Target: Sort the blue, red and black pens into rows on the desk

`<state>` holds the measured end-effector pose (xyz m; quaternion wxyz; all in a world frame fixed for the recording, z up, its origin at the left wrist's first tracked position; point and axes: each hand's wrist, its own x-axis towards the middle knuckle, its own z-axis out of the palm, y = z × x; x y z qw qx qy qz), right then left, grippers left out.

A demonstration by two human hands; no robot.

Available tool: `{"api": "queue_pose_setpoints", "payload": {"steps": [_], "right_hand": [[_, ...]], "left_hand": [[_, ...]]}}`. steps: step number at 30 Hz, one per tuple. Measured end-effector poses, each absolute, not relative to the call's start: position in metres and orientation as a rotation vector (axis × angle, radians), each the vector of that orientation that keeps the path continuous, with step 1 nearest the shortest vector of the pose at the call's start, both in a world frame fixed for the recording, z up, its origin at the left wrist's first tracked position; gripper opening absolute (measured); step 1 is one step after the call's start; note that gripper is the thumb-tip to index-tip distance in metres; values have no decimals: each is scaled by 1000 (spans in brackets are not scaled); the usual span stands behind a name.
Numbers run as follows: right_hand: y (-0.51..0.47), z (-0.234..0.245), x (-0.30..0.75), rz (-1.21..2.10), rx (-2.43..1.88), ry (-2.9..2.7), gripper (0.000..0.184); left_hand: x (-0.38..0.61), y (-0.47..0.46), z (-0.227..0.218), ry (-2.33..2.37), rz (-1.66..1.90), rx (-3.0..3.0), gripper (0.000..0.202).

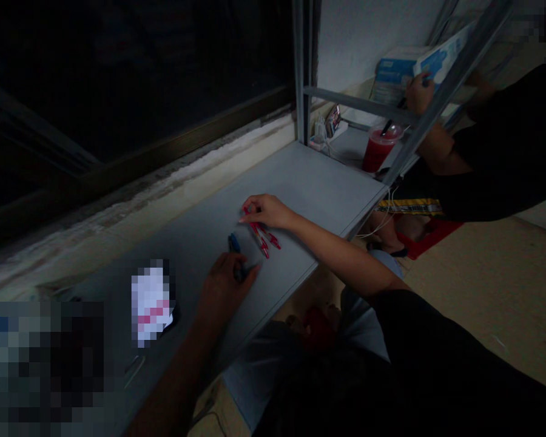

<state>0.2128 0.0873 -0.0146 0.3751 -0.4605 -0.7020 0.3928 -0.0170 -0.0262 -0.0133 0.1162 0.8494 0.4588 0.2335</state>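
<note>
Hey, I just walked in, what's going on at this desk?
A seated person is handling pens at a grey desk. The right hand holds red pens by their far ends. The left hand is at a blue pen, with something dark between finger and thumb; it's too dim to tell how firmly. Beyond the metal frame, another person's hand is at a blue-and-white packet, behind a red drink.

1. Left forearm (188,358): bare, angled forward from the lower edge of view. Left hand (227,282): back upward, fingers curled, thumb extended rightward.
2. Right forearm (341,258): bare, angled inward from the right. Right hand (266,211): fingers bent, thumb opposed in a pinch.
3. Hands: apart, right farther forward.
</note>
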Motion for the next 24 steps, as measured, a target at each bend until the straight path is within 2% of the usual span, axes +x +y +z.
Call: {"api": "queue_pose_setpoints", "payload": {"steps": [8,14,24], "right_hand": [[86,-15,211,912,-1207,-1949,31],[85,-17,209,919,-1198,-1966,38],[87,-21,212,712,-1204,-2101,23]], "left_hand": [[-14,-29,-12,1465,666,2476,31],[-16,-27,-10,1513,663,2444,30],[-16,-28,-8,1565,705,2420,29]]}}
